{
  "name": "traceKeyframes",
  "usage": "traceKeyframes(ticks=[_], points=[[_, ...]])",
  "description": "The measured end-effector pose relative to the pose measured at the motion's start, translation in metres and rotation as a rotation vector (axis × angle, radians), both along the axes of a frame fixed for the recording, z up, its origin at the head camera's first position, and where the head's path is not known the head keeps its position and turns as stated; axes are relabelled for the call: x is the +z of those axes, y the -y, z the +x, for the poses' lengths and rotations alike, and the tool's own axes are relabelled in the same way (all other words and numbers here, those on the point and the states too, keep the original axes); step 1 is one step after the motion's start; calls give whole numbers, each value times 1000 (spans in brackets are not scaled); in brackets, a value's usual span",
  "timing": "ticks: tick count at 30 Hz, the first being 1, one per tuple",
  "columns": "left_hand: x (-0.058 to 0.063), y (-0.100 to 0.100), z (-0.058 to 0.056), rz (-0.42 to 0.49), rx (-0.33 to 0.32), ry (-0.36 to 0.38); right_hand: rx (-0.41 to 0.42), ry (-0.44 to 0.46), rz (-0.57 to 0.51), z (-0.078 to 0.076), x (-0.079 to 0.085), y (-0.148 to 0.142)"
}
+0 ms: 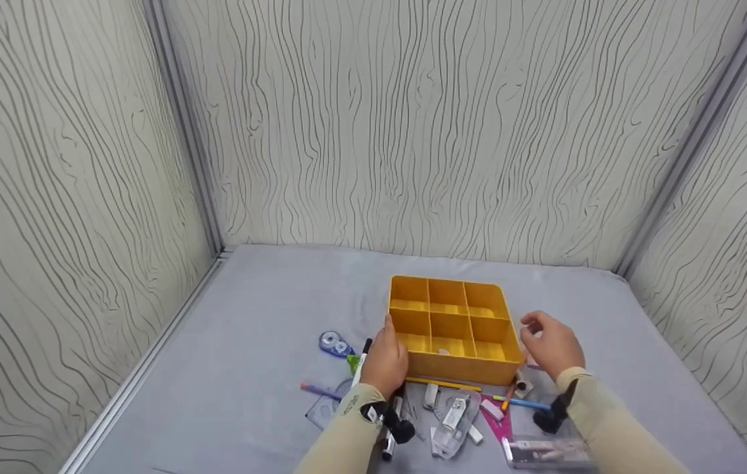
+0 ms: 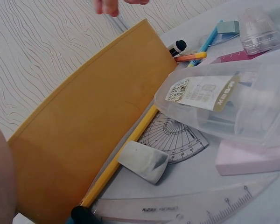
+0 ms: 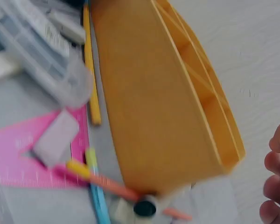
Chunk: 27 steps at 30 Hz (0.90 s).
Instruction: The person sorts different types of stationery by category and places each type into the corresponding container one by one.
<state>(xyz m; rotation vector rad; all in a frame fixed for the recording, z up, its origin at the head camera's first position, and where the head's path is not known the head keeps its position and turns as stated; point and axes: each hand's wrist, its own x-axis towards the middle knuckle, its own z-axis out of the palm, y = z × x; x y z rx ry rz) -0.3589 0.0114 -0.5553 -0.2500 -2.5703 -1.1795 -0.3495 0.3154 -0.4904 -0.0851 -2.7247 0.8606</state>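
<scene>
Left of the left hand, a blue correction tape lies apart. Here's the left hand, 1 finger straight along the left wall of the yellow box, which stands between the 2 hands; whether the other fingers grip, I can't tell. A push from that side alone could swivel the box, I'd say, since the right hand gives no support. In front of the box, between the hands, a yellow pencil hugs the base: pull the box nearer and it could roll into the clear plastic case. Closer to the right hand, an orange pencil and a marker crowd the box's corner and might jam against it. And the right hand, just right of the box, not touching: fingers loosely curled, nothing visible in them.

Now the views! Left wrist picks out a protractor beside a white eraser, its lines crisp, where the head view barely hints. Only the head view takes in all 6 compartments; left wrist sees just outer wall. Right wrist catches the marker's dark end and 4 fingertips.
</scene>
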Motion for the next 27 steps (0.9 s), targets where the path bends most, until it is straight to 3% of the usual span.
traceKeyframes(ticks=[8, 15, 21, 27], points=[[1, 2, -1, 9, 10, 11, 4, 141, 38, 2, -17, -37], [0, 2, -2, 11, 12, 27, 15, 267, 35, 3, -47, -53], [1, 0, 0, 11, 6, 58, 36, 276, 65, 0, -68, -57], [2, 0, 0, 12, 3, 53, 40, 244, 114, -8, -75, -55]])
